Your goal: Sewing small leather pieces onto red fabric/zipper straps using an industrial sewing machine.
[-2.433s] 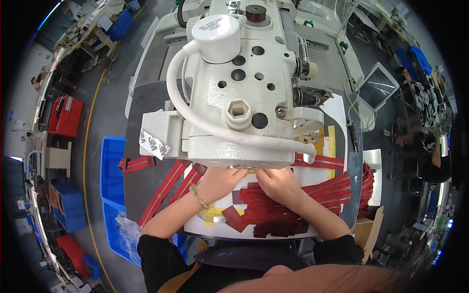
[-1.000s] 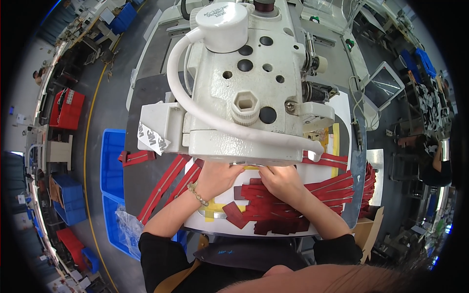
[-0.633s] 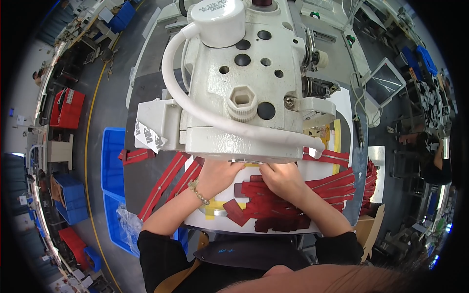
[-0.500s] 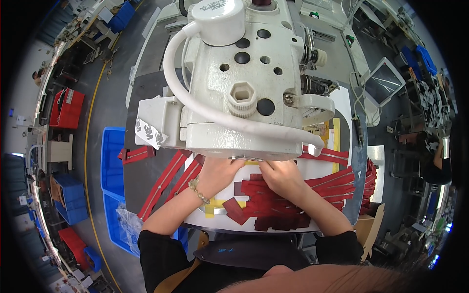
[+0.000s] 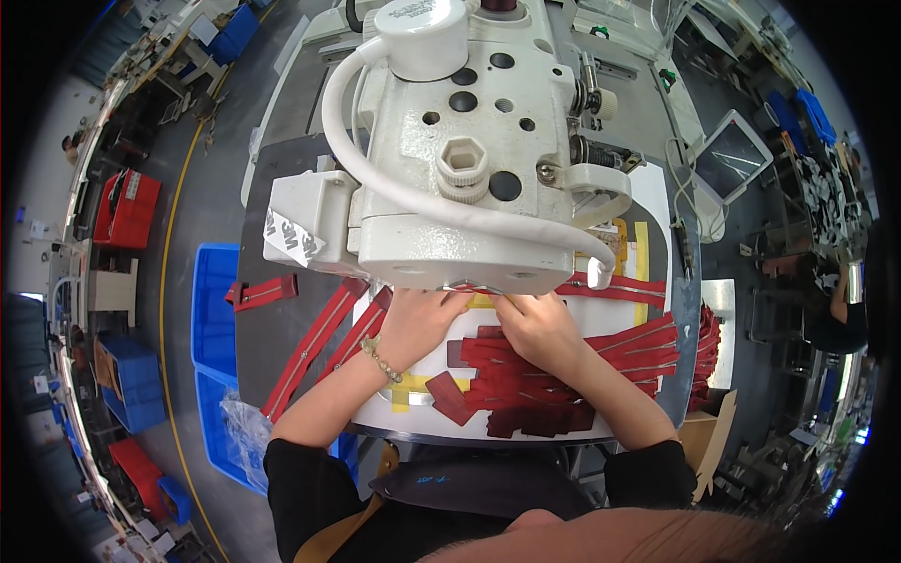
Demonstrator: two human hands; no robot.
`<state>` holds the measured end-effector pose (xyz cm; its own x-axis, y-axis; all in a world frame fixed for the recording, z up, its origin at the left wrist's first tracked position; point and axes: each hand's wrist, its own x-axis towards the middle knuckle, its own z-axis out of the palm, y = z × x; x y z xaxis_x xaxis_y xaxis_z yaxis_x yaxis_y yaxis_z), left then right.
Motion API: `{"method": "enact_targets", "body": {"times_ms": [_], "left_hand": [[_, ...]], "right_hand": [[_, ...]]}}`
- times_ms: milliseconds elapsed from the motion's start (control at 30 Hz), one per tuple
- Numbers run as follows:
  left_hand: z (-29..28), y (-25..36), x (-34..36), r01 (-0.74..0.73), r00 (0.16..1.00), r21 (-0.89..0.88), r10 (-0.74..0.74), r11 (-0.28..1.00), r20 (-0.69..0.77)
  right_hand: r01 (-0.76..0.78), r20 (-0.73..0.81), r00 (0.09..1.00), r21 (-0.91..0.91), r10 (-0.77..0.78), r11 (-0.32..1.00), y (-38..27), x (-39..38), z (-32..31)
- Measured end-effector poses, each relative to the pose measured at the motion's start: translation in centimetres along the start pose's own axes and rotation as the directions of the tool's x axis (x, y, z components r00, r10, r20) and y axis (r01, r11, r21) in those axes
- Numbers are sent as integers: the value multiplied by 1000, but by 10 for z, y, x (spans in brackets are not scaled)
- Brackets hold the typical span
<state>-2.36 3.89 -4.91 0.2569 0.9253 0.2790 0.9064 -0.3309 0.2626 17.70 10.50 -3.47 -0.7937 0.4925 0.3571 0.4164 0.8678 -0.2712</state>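
So the left hand (image 5: 418, 324) and the right hand (image 5: 540, 328) are sitting close together but apart, backs up and fingers curling inward, right at the front edge of the white sewing machine head (image 5: 413, 150). That edge is partly hiding the fingertips, so I honestly can't tell if they're pinching anything. A thin bit of red is showing between them, just under the machine.

A beaded bracelet (image 5: 380, 361) is circling the left wrist. The right forearm is crossing over a messy pile of dark red zippers (image 5: 526, 375), which is lying on a white sheet (image 5: 380, 418) with yellow tape (image 5: 641, 258) stuck on it. A dark red rectangular patch (image 5: 450, 399) is poking out on the pile's left.

Another red zipper strip (image 5: 619, 288) is sticking out to the right of the machine head, and two long red zippers (image 5: 314, 347) are slanting across the table (image 5: 253, 342) by the left forearm. A shorter red piece (image 5: 265, 293) is lying further left.

Past that, blue bins (image 5: 216, 319) are standing beside the table, clear plastic (image 5: 246, 436) is spilling around the nearer one, and a tilted touchscreen (image 5: 734, 159) is sitting off to the right.
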Motion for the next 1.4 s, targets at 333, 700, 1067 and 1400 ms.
{"method": "enact_targets", "body": {"times_ms": [333,700,1067,1400], "left_hand": [[2,0,-1,9,1000,7,-9,1000,10],[3,-4,-1,-8,999,0,8,1000,-46],[-15,-23,6,-56,998,15,56,998,35],[-9,-68,34,310,935,-588,-129,747,329]], "right_hand": [[-9,25,1000,53,7,999,1,0,0],[-23,54,998,53,20,998,-1,3,-3],[6,44,999,114,-11,993,-2,2,-5],[-4,8,1000,157,3,988,16,10,0]]}}
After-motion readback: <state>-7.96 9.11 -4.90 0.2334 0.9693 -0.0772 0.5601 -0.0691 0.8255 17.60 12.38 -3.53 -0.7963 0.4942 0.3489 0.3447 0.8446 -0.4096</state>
